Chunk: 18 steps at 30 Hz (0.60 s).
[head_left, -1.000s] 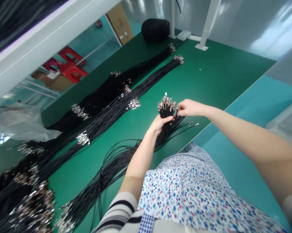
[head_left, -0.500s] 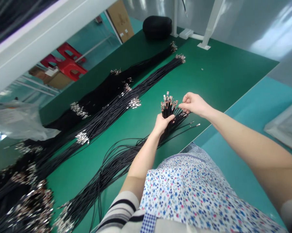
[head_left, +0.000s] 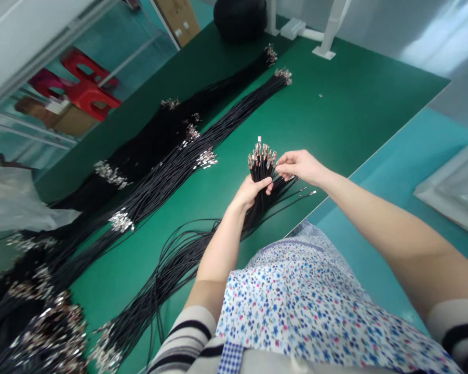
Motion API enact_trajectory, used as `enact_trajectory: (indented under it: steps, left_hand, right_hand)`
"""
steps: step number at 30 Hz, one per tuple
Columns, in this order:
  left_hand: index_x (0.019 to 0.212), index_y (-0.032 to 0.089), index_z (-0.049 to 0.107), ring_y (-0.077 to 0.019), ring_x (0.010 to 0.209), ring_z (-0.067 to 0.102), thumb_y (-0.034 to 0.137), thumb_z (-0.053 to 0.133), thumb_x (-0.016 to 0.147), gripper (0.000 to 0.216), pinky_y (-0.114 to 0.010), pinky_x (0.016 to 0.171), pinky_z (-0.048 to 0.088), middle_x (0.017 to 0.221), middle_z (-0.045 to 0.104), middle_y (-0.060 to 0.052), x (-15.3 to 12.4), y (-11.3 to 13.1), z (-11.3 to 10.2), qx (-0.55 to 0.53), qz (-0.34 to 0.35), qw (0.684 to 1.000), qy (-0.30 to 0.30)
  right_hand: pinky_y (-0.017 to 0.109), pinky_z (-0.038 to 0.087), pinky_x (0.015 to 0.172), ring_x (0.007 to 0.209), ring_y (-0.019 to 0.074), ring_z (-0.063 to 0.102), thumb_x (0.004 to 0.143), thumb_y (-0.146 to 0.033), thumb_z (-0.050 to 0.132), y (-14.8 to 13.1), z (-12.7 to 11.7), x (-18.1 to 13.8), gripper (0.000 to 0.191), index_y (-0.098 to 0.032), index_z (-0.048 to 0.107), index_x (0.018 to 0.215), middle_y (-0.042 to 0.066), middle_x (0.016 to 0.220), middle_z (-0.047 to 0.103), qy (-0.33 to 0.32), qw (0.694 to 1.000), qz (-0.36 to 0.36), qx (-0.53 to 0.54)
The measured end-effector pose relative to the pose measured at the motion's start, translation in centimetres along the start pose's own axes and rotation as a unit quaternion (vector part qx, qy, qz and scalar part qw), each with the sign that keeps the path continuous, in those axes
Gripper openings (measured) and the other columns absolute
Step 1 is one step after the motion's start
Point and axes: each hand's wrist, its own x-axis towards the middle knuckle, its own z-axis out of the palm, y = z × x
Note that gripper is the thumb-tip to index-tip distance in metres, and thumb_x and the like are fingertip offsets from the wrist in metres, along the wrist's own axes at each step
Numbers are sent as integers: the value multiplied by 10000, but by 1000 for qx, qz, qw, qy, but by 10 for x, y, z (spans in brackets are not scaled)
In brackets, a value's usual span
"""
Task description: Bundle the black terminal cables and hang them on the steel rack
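Note:
My left hand [head_left: 252, 190] is wrapped round a bundle of black cables [head_left: 262, 169], whose metal-tipped ends fan upward above my thumb. Close against the right side of that bundle, my right hand [head_left: 299, 166] is closed in a pinch at the cable tips; what exactly sits between its fingers is too small to make out. More black cables [head_left: 179, 254] of the same pile lie beneath my hands and run down left across the green table. A few single cable ends stick out to the right, under my right hand.
Long rows of black cables [head_left: 234, 124] with metal terminals lie along the green table [head_left: 354, 109]. A black case [head_left: 239, 19] and white post [head_left: 331, 31] stand at the back. A clear plastic bag [head_left: 19, 202] is at left, red stools [head_left: 88, 88] beyond.
The view has shifted a little, so the scene sits further left and higher. My right hand has moved closer to the bundle's upper ends; my left hand keeps its grip.

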Motion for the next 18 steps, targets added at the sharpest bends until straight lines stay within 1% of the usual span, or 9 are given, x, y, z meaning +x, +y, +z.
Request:
enact_trajectory:
  steps: [2,4,5,7,9,11,14,16,18]
  left_hand:
    - [728,110,553,-62,458,472,335,728,609,308,-220,500,401,542,540,21,3,1,-2,2,8,1000,10]
    - [765,105,572,-64,463,475,307,747,580,326,-219,490,395,559,548,18,5,1,-3,12,15,1000,17]
    - [774,102,578,-64,461,474,296,753,569,332,-218,486,392,560,549,17,6,1,-3,17,14,1000,18]
    - [737,98,576,-62,452,467,294,749,570,310,-217,478,384,543,541,15,8,0,-3,27,5,999,19]
    - [680,99,563,-58,443,459,306,732,594,280,-215,476,378,520,529,14,11,-2,-3,38,-4,999,20]
    - [630,101,549,-57,440,460,307,721,607,270,-215,473,375,519,536,5,12,-4,-2,51,-9,998,24]
    - [606,99,551,-59,444,476,297,712,617,256,-217,480,382,542,563,-13,12,-4,-3,60,-11,998,34]
    - [612,96,558,-62,447,486,289,711,619,246,-218,484,386,552,574,-19,11,-2,-4,56,-12,998,41]
    - [621,93,563,-65,445,490,277,716,612,239,-221,482,388,552,576,-20,9,0,-4,47,-16,998,48]
  right_hand:
    - [289,502,604,591,122,568,755,-297,609,20,-14,0,194,-157,579,885,26,696,613,10,999,-4,-50]
    - [303,492,671,664,140,581,774,-266,562,49,-31,-3,169,-168,601,907,33,756,629,5,982,-7,-189]
    - [310,481,706,705,150,581,774,-239,547,66,-38,-6,151,-172,616,891,38,790,633,-11,961,-12,-277]
    - [318,451,771,809,175,566,770,-197,532,97,-47,-12,152,-175,640,876,58,875,625,-51,901,-42,-430]
    - [311,425,790,892,196,529,795,-199,508,119,-49,-19,186,-177,645,918,86,946,596,-67,850,-89,-516]
    - [291,406,766,911,201,498,832,-214,463,127,-46,-22,198,-171,643,902,105,960,570,-68,815,-125,-562]
    - [274,367,695,852,189,489,861,-209,403,119,-44,-24,221,-155,613,819,102,903,564,-100,774,-144,-608]
    - [273,334,658,816,181,487,869,-212,390,113,-45,-27,219,-150,587,798,94,865,564,-125,753,-154,-627]
    - [271,306,633,804,178,482,881,-217,379,114,-47,-33,223,-147,568,786,91,841,559,-132,738,-170,-639]
